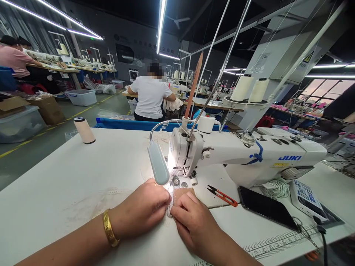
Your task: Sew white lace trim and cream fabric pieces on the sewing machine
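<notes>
A narrow strip of white lace [169, 210] lies between my two hands, just in front of the needle area of a white JUKI sewing machine [216, 147]. My left hand [148, 208], with a gold bangle [110, 227] on the wrist, is closed on the lace from the left. From the right, my right hand [195, 221] pinches the edge of the same strip, its fingers partly over a brown patch [181, 193] on the machine bed. A grey lamp head [158, 163] lights the presser foot. The needle itself cannot be made out.
Right of my hands lie orange thread snips [222, 195], a black phone [267, 207] and a white boxed device [308, 201]. A peach thread cone [84, 130] stands at the far left of the white table [119, 155]. Ahead, a person in a white shirt [151, 94] sits at another machine.
</notes>
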`<state>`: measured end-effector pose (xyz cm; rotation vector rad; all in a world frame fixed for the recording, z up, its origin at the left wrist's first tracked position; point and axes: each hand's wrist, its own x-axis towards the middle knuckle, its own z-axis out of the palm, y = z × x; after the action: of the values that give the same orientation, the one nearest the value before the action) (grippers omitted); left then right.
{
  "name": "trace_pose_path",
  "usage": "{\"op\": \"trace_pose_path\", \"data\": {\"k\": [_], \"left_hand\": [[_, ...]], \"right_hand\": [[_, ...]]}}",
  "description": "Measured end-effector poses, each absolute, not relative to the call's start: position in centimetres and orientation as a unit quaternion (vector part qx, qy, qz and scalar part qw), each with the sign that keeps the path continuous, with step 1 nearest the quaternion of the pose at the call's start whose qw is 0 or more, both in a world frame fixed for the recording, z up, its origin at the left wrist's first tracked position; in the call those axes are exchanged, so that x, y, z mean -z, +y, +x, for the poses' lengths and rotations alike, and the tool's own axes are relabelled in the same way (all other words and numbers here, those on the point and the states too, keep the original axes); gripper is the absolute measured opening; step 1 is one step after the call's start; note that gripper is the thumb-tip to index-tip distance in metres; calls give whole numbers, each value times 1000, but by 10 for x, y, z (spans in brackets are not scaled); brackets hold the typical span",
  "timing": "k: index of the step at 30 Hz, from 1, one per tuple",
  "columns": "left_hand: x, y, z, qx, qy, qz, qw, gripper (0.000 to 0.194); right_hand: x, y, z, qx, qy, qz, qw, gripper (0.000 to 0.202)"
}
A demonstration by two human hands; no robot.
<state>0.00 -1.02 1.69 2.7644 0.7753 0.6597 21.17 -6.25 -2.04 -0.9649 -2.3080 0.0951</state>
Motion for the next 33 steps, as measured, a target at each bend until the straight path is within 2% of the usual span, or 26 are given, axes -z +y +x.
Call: {"op": "trace_pose_path", "data": {"k": [10, 21, 33], "left_hand": [[-14, -12, 3, -217, 235, 945, 61, 28], [-11, -8, 1, -184, 278, 940, 66, 27], [-9, -11, -1, -191, 272, 939, 85, 29]], "right_hand": [[24, -62, 212, -38, -873, -365, 321, 21], [26, -60, 212, -73, -858, -402, 312, 23], [24, -61, 212, -51, -871, -372, 318, 21]]}}
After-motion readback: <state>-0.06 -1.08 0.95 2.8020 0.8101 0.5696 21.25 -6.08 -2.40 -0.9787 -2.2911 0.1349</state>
